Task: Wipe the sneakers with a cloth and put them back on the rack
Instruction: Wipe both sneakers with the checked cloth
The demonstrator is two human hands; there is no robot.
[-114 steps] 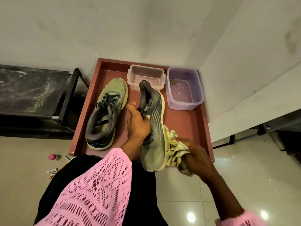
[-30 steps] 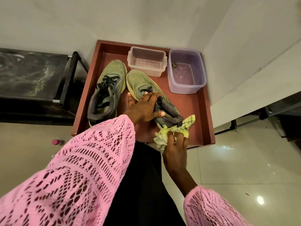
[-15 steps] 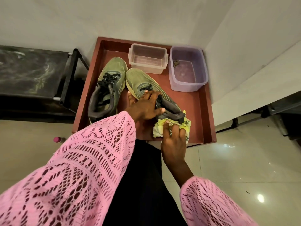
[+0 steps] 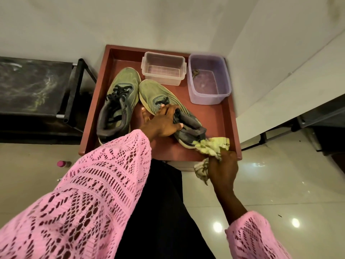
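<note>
Two olive-green sneakers with grey collars stand upright on a reddish-brown tray (image 4: 228, 116). The left sneaker (image 4: 119, 107) rests untouched near the tray's left wall. My left hand (image 4: 162, 122) grips the right sneaker (image 4: 155, 92) over its laces and collar. My right hand (image 4: 223, 169) is closed on a crumpled yellow-green cloth (image 4: 211, 146), which touches the heel end of that sneaker at the tray's front right corner.
A clear plastic box (image 4: 163, 68) and a purple tub (image 4: 209, 79) holding water sit at the tray's back. A black rack (image 4: 35, 85) stands to the left. A pink-capped bottle (image 4: 62, 163) lies on the tiled floor. White walls close in behind and right.
The right sneaker, earlier held on its side, now stands upright on the tray. My right hand with the cloth has slid right, from under the heel to its outer right side.
</note>
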